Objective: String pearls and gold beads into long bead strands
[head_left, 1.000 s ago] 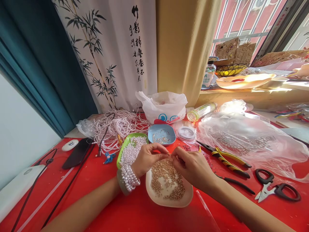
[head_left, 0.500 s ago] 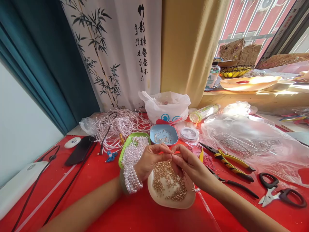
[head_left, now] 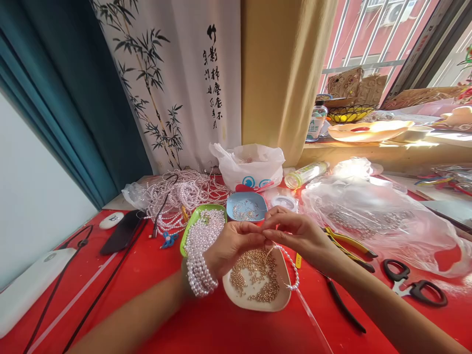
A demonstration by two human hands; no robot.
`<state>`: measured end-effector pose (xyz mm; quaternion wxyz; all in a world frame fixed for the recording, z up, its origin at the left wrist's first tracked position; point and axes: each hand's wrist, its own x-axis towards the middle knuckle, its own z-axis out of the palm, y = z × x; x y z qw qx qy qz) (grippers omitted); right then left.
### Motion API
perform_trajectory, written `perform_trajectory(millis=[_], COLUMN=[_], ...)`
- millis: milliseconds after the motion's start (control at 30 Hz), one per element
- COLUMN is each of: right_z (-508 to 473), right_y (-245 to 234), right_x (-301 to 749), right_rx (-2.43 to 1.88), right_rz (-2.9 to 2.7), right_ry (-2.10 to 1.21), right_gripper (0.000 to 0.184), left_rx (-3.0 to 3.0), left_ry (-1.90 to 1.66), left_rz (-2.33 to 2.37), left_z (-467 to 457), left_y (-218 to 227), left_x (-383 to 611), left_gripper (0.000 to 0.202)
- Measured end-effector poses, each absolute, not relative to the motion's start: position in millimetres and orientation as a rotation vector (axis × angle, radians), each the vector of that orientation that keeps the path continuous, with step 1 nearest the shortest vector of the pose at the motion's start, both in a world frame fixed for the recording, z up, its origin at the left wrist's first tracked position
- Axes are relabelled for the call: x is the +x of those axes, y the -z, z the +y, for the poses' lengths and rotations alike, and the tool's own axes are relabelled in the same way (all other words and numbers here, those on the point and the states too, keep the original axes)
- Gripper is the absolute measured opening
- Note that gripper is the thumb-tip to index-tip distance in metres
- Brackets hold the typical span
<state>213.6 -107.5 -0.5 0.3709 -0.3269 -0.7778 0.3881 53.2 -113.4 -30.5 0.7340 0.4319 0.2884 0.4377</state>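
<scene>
My left hand [head_left: 236, 243] and my right hand [head_left: 298, 233] meet fingertip to fingertip above the dishes, both in a pinch. From where they meet hangs a strand of white pearl beads [head_left: 294, 270], curving down on the right; the fingers hide its end. Under the hands sits a cream dish [head_left: 258, 306] with small gold beads [head_left: 267, 290]. Left of it, partly behind my left hand, is a green dish [head_left: 183, 241] of loose white pearl beads [head_left: 204, 231]. Several rows of pearl beads [head_left: 199, 275] circle my left wrist.
Behind the hands are a blue dish [head_left: 260, 197] with small findings and a white plastic bag [head_left: 254, 167]. Pearl strings [head_left: 188, 191] lie at back left, near a phone [head_left: 123, 233]. Yellow-black pliers [head_left: 350, 246], scissors [head_left: 413, 282] and a clear bag [head_left: 368, 206] lie right.
The view has shifted slightly. My right hand has turned flatter and now covers part of the pliers. The pearl strand has swung out to the right and shows as a curve.
</scene>
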Motion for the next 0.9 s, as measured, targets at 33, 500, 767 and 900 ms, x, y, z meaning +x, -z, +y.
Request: perform_trajectory(millis=[33, 500, 767, 900], right_z=[-108.1, -122.6, -123.6, -121.5], right_y=[-1.0, -22.0, -17.9, -20.7], right_x=[213.8, 220.1, 217.8, 219.4], right_rx=[-0.840, -0.636, -0.520, -0.505], right_rz=[-1.981, -1.415, -1.264, -1.203], right_ry=[-1.019, -1.451, -1.471, -1.418], right_gripper=[0.014, 0.013, 0.013, 0.016], left_rx=[0.951, 1.081, 0.969, 0.980], left_ry=[-0.956, -0.764, -0.736, -0.718], left_rz=[0.630, 0.554, 0.478, 0.484], left_z=[-114.1, -119.6, -118.5, -118.5], left_y=[28.9, 6.3, 8.8, 13.6], left_x=[54.5, 72.6, 72.8, 71.4], left_gripper=[0.010, 0.005, 0.010, 0.008])
